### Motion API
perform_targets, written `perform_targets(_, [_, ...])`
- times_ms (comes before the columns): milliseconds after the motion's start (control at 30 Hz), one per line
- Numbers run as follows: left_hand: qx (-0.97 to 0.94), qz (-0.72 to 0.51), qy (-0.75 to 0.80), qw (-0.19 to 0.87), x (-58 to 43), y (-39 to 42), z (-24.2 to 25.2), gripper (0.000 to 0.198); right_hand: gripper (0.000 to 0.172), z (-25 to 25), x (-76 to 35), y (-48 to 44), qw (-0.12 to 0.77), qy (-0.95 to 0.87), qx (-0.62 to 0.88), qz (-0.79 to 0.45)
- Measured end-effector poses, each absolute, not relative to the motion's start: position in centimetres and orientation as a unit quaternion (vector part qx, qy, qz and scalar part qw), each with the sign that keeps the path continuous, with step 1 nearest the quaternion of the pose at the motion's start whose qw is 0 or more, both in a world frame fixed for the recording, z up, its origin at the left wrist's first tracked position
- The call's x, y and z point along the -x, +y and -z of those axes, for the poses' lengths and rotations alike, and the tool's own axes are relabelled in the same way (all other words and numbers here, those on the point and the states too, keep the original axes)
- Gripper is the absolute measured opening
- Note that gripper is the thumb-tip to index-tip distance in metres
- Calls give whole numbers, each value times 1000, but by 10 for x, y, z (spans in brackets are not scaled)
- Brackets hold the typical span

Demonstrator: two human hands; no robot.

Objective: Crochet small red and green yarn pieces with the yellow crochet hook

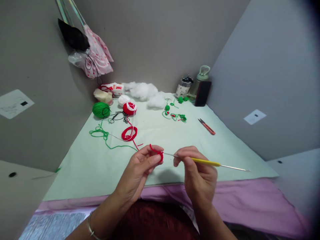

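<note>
My left hand [146,163] pinches a small red crochet piece [161,157] between thumb and fingers, above the front of the table. Red yarn loops over its index finger. In my right hand [198,173] is a crochet hook [206,162] with a yellow handle and a metal tip at each end, held like a pen. The hook's left tip reaches the top of the red piece; whether it is inside a stitch I cannot tell. Behind the left hand lie a coil of red yarn [122,134] and a red yarn ball [128,109] with white yarn around it.
A green yarn ball [101,110], loose green yarn [101,134] and white stuffing [143,91] lie farther back. Small green and red crochet pieces [183,118] sit right of centre, near orange-handled thread snips [207,126]. A phone [203,94] leans on a bottle [203,74]. Partition walls enclose the table.
</note>
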State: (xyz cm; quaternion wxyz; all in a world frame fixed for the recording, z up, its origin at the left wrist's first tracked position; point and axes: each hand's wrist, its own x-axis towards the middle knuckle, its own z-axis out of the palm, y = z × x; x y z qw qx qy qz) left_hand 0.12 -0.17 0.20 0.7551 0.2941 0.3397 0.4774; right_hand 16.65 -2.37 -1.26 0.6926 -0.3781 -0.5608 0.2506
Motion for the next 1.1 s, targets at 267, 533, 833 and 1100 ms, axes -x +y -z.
perform_targets(267, [-307,-474,340,752,-1,-4,-1,17,24,11,-167,-24,689,-568,378,-246])
perform_targets(533, [-329,-475,367,729,-1,-5,-3,20,24,11,-166,-29,679,-583,381,-230])
perform_targets(833, [-332,-478,384,717,-3,-5,-6,21,24,8,-168,-33,669,-590,383,-240])
perform_targets(1100, [-328,-476,385,720,-2,-4,-5,22,25,8,-168,-36,665,-596,380,-241])
